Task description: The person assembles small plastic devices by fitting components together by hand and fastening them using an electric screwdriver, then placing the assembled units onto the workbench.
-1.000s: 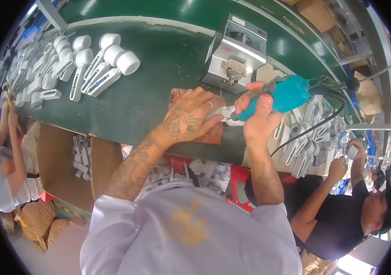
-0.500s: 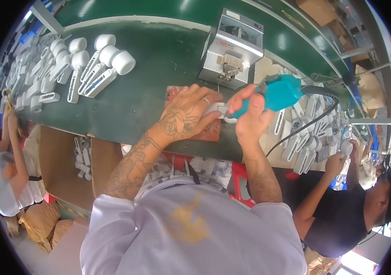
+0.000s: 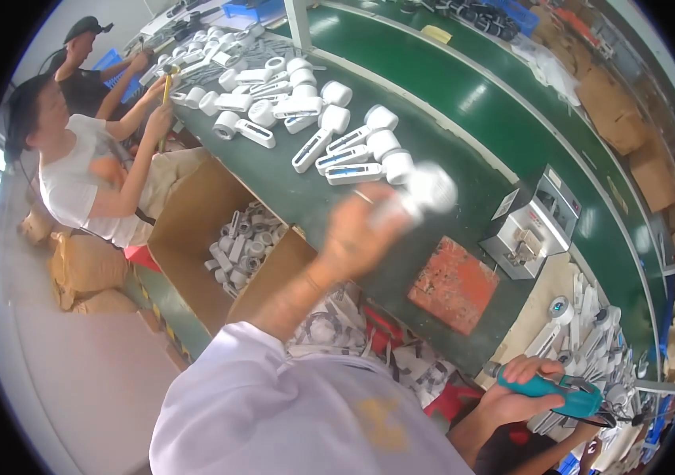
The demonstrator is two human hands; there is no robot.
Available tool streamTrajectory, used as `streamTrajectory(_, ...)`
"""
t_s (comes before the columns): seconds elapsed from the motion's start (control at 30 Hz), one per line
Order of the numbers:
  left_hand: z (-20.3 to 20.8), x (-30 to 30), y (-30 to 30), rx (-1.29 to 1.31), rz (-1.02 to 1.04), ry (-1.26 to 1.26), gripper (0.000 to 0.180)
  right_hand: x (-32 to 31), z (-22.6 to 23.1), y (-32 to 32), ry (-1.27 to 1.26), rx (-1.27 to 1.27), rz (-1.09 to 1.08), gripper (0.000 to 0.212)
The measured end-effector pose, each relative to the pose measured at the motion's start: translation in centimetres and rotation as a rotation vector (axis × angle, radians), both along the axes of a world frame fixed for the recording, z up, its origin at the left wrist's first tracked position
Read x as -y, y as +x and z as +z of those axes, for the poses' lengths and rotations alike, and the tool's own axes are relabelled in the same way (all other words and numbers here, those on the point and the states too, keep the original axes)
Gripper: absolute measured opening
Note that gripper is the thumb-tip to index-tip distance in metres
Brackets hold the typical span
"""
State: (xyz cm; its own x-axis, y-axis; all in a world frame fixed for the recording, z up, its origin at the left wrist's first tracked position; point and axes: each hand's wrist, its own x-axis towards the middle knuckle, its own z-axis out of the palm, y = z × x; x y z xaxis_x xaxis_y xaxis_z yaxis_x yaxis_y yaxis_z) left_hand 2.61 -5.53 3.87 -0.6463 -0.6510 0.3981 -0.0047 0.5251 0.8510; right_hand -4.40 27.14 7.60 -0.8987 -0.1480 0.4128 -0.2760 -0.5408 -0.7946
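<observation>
My left hand (image 3: pixel 359 233) is blurred by motion above the green bench, closed on a white round-headed handle piece (image 3: pixel 432 188). That piece is beside a row of similar white pieces (image 3: pixel 357 172) with slotted handles. At the lower right, my right hand (image 3: pixel 521 400) wraps round a teal electric screwdriver (image 3: pixel 573 397), its tip pointing left. Between the hands a worn red pad (image 3: pixel 454 285) lies flat on the bench with nothing on it. Beyond it stands a silver screw-feeder machine (image 3: pixel 529 229).
A cardboard box (image 3: pixel 183 229) holding several white pieces stands below the bench's left edge. More white parts are heaped at the right (image 3: pixel 591 348). At the far left a co-worker in a white shirt (image 3: pixel 84 170) grips a yellow hammer (image 3: pixel 168 95); another person sits behind.
My view has swung left. The left hand has carried a white piece from the red pad toward the row of pieces. My right hand has drawn the screwdriver away from the pad.
</observation>
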Motion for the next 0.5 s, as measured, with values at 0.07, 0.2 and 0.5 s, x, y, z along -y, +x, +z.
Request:
streamTrajectory(0.07, -0.1, 5.9, -0.5, -0.255, 0.159, 0.477, 0.028, -1.4, -0.8, 0.6, 0.063, 0.096, -0.050, 0.068)
streamTrajectory(0.2, -2.4, 18.6, -1.4, -0.080, 0.377, 0.138, 0.050, -2.8, -1.5, 0.6, 0.158, 0.247, -0.203, 0.076)
streamTrajectory(0.5, 5.4, -12.9, -13.4, 0.004, -0.539, -0.138, 0.027, -3.5, -0.7, 2.6, 0.258, 0.155, -0.296, 0.073)
